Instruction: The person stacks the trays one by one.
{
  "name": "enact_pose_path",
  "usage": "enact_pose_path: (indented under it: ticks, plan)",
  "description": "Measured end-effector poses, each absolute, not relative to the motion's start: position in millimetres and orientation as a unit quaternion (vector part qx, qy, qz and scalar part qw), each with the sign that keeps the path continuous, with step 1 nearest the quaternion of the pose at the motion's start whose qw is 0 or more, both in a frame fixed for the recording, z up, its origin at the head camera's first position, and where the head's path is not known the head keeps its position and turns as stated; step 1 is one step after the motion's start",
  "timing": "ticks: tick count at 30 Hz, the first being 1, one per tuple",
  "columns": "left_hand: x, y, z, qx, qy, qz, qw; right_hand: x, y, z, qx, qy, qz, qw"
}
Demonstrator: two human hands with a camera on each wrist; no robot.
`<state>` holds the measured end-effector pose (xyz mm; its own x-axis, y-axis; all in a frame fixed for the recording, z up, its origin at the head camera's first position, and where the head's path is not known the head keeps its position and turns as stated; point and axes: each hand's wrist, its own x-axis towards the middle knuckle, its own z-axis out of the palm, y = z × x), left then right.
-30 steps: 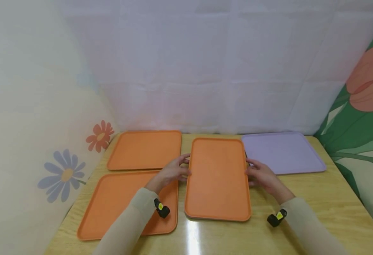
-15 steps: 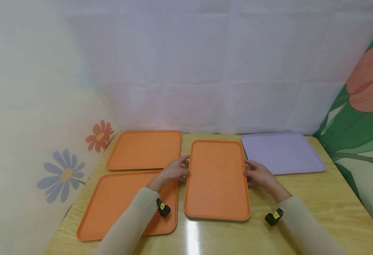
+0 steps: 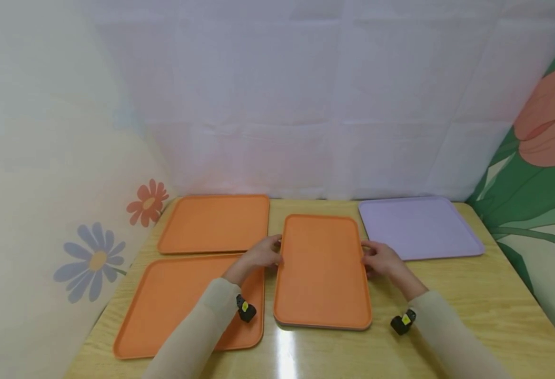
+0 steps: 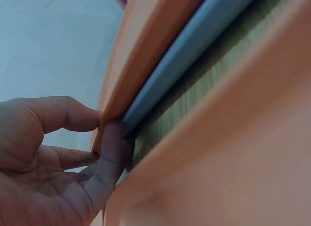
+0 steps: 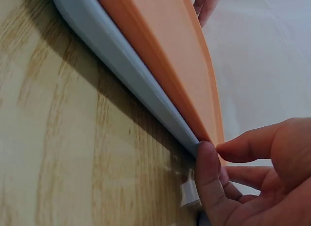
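In the middle of the table lies an upright-oriented orange tray [image 3: 322, 271], directly above a second tray with a bluish-grey rim [image 5: 131, 70], most of which it hides. My left hand [image 3: 262, 252] grips the orange tray's left edge between thumb and fingers. On the opposite edge, my right hand [image 3: 383, 259] pinches the rim in the same way, its fingertips at the seam between the two trays. The left wrist view shows the lower tray's rim [image 4: 165, 73] just under the orange one, near my fingertips.
Two orange trays lie at the left, one at the back [image 3: 216, 223] and one in front [image 3: 178, 300], partly under my left sleeve. A purple tray [image 3: 419, 226] lies at the back right. A white cloth [image 3: 258, 105] hangs behind the wooden table [image 3: 457, 295].
The orange tray's far edge has come down and slightly toward me, while its near edge has hardly moved. Both hands have lowered with it, keeping their grip.
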<state>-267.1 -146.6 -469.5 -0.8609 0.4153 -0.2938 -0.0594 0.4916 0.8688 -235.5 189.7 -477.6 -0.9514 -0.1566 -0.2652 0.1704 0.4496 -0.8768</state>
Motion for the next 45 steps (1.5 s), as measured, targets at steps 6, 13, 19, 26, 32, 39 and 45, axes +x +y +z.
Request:
enact_pose_path:
  ticks: [6,13,19,26,32,39,45]
  plan:
    - [-265,-137,-466,0.112,0.889,0.399,0.194,-239,188,-474,-0.027,0.904,-0.413,0.104]
    - [-262,-135,-468,0.081,0.875,0.421,0.223,-241,186,-477,-0.039,0.930,-0.358,0.071]
    - [-259,-132,-469,0.046,0.843,0.475,0.248,-242,188,-478,-0.040,0.928,-0.364,0.073]
    - [-259,-134,-470,0.033,0.830,0.493,0.260,-242,204,-470,-0.044,0.881,-0.454,0.122]
    - [-261,-135,-469,0.028,0.820,0.504,0.270,-245,235,-454,-0.067,0.864,-0.477,0.145]
    - [-262,-138,-466,0.018,0.811,0.514,0.280,-253,278,-434,-0.083,0.885,-0.431,0.152]
    - [-263,-138,-467,0.015,0.804,0.523,0.283,-257,320,-431,-0.078,0.903,-0.398,0.139]
